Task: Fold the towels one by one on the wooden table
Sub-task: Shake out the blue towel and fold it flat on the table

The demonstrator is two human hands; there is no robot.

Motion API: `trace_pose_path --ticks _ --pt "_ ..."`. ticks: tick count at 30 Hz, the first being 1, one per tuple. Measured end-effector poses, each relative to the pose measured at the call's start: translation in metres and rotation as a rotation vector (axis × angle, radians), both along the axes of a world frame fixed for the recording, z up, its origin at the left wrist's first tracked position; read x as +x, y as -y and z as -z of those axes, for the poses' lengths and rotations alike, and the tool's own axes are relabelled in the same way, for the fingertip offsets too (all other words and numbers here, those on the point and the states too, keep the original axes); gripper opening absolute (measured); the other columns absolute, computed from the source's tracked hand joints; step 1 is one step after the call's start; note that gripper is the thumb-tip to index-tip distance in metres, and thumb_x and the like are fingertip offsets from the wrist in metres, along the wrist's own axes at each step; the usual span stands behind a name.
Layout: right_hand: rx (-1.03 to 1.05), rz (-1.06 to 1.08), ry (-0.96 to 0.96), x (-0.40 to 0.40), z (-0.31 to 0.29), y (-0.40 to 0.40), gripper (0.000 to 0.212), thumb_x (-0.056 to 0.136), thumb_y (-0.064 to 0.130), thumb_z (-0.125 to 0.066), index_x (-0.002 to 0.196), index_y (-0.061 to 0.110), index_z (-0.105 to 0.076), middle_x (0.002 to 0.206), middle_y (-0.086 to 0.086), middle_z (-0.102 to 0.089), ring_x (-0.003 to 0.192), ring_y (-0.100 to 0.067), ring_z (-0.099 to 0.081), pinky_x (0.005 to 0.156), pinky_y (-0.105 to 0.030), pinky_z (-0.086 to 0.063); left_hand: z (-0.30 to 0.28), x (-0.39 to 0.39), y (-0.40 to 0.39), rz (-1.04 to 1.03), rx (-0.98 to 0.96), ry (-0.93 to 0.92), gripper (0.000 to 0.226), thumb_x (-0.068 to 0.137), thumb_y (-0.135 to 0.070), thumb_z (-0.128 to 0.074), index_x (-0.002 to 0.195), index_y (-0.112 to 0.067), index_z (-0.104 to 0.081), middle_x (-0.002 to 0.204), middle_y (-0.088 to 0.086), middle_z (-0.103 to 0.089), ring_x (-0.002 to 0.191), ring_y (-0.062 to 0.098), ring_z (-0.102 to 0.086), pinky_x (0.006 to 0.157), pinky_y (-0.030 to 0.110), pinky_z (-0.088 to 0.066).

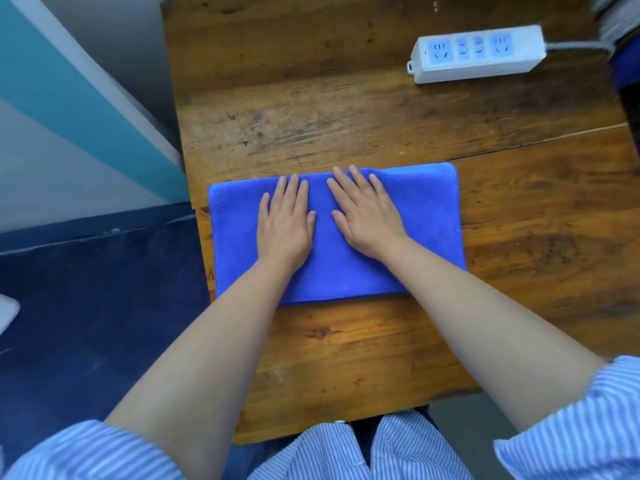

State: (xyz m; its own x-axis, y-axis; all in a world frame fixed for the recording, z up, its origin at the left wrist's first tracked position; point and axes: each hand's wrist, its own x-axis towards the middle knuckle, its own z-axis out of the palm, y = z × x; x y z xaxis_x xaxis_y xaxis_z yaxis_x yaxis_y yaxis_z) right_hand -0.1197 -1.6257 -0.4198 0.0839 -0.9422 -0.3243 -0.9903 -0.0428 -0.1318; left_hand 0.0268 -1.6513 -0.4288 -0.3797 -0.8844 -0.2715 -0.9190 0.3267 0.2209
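Blue towel (426, 233) lies folded at the frame's centre on the wooden table (346, 109), its left edge at the table's edge. Left hand (285, 220) and right hand (367, 216) press flat, fingers straight (gripping nothing). An uneven push could skew the layers or slide it off.

Bright, even light; soft blur, edges bowed.

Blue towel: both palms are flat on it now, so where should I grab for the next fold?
Probably the right short edge of the blue towel, pinching its two corners from the right. It lies flat as a wide rectangle, that end is bare, and both the left hand and right hand sit mid-towel.
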Motion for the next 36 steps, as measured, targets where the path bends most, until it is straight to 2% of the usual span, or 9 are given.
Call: trace_pose_path --ticks 3,7,14,17,22,25,29,33,36 --pt "0.004 0.025 0.008 -0.016 0.0 -0.001 0.056 0.096 0.036 -0.03 0.146 0.018 -0.011 0.156 0.002 -0.006 0.145 -0.018 -0.001 0.114 -0.034 0.007 0.004 0.015 0.002 -0.002 0.006 0.021 0.059 0.096 -0.04 -0.031 0.147 -0.016 -0.014 0.157 0.001 -0.007 0.145 0.018 0.0 0.115 0.039 0.002" --pt "-0.01 0.184 0.025 -0.047 0.0 -0.004 0.056 0.096 0.034 -0.033 0.146 0.017 -0.014 0.156 0.0 -0.009 0.145 -0.021 -0.003 0.115 -0.036 0.005 0.006 0.035 0.008 -0.082 0.001 0.05 0.065 0.093 -0.045 -0.035 0.147 -0.014 -0.017 0.157 0.005 -0.008 0.145 0.024 0.001 0.115 0.04 0.004" --pt "-0.008 0.45 0.039 -0.1 -0.004 -0.018 0.055 0.096 0.031 -0.03 0.146 0.013 -0.013 0.156 -0.004 -0.007 0.144 -0.022 -0.001 0.116 -0.039 0.0 0.001 0.05 0.01 -0.332 0.011 0.081 0.067 0.092 -0.045 -0.04 0.146 -0.011 -0.018 0.156 0.014 -0.008 0.143 0.037 -0.002 0.114 0.049 -0.006" --pt "0.007 0.523 0.045 -0.109 -0.006 -0.025 0.056 0.097 0.031 -0.026 0.146 0.012 -0.008 0.157 -0.005 -0.003 0.144 -0.022 0.002 0.117 -0.038 0.002 -0.001 0.058 0.012 -0.367 0.021 0.085 0.07 0.092 -0.045 -0.038 0.146 -0.008 -0.015 0.156 0.014 -0.006 0.143 0.035 -0.003 0.114 0.05 -0.01" --pt "-0.005 0.654 0.124 -0.102 -0.01 -0.034 0.056 0.098 0.029 -0.025 0.146 0.008 -0.004 0.157 -0.006 -0.001 0.144 -0.021 0.003 0.117 -0.036 0.003 -0.006 0.056 0.01 -0.461 0.042 0.101 0.073 0.094 -0.044 -0.034 0.146 -0.001 -0.007 0.155 0.018 -0.002 0.144 0.031 0.0 0.114 0.05 -0.007" --pt "-0.091 0.797 0.184 -0.092 -0.02 -0.048 0.059 0.096 0.026 -0.036 0.144 0.003 -0.011 0.155 -0.012 -0.013 0.144 -0.024 -0.007 0.117 -0.038 -0.006 -0.01 0.049 0.004 -0.386 -0.019 0.141 0.071 0.094 -0.041 -0.035 0.145 0.001 -0.008 0.154 0.021 -0.001 0.144 0.033 0.002 0.115 0.05 -0.004" --pt "-0.102 0.911 0.064 -0.07 -0.03 -0.074 0.067 0.088 0.031 -0.052 0.142 0.006 -0.02 0.142 -0.016 -0.038 0.131 -0.03 -0.033 0.105 -0.043 -0.02 -0.012 0.025 -0.014 -0.134 -0.031 0.077 0.068 0.094 -0.038 -0.039 0.146 -0.003 -0.012 0.155 0.017 -0.003 0.145 0.03 0.002 0.116 0.044 -0.001" --pt "-0.006 0.94 0.067 -0.054 -0.032 -0.084 0.073 0.086 0.034 -0.056 0.142 0.006 -0.019 0.137 -0.017 -0.04 0.126 -0.034 -0.038 0.101 -0.045 -0.028 -0.009 -0.005 -0.026 0.037 0.014 0.021 0.066 0.095 -0.039 -0.036 0.146 -0.005 -0.012 0.156 0.012 -0.003 0.145 0.025 0.001 0.116 0.04 0.001" --pt "0.006 1.005 0.206 -0.049 -0.034 -0.085 0.074 0.086 0.028 -0.059 0.143 0.005 -0.017 0.138 -0.019 -0.037 0.124 -0.036 -0.04 0.098 -0.04 -0.037 -0.004 -0.021 -0.03 0.047 0.042 0.023 0.066 0.095 -0.04 -0.033 0.147 -0.006 -0.01 0.157 0.01 -0.001 0.145 0.021 0.003 0.115 0.04 0.005"
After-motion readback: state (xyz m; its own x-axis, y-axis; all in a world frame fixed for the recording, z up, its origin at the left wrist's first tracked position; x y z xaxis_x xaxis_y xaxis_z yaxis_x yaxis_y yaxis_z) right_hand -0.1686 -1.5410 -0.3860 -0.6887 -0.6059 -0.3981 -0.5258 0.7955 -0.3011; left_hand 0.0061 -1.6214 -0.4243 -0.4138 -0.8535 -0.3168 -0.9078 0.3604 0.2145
